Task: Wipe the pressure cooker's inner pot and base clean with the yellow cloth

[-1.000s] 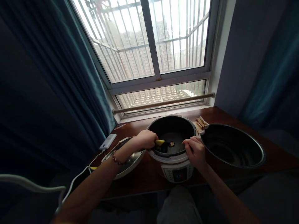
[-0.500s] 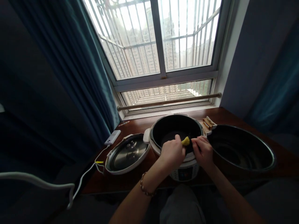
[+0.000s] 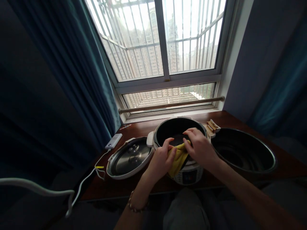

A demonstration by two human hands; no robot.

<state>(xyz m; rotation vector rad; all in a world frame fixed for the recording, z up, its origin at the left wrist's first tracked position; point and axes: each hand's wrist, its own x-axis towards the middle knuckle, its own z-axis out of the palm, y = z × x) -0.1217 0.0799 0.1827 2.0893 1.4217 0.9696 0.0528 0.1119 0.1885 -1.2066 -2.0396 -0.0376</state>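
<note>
A yellow cloth (image 3: 177, 159) with a dark side hangs over the front rim of the white electric pressure cooker (image 3: 189, 177), which stands without its lid. My left hand (image 3: 163, 157) grips the cloth's left part between thumb and fingers. On the cloth's upper right edge is my right hand (image 3: 198, 145), thumb against the fabric and fingers curled above the cooker's opening. Left of the cooker lies its round lid (image 3: 130, 156), metal inner side up. To the right sits the dark oval inner pot (image 3: 242, 150). The cooker's bottom is partly hidden by my hands.
The brown wooden table (image 3: 137, 127) runs up to a barred window. At the left lie a white power bank (image 3: 114, 141) and a white cable (image 3: 83, 182) hanging over the edge. A tan latch-like handle (image 3: 212, 126) juts between cooker and pot.
My left hand moved from the cooker's left rim to its front centre. The bunched cloth is now spread between both hands. The right hand has shifted left and up onto it.
</note>
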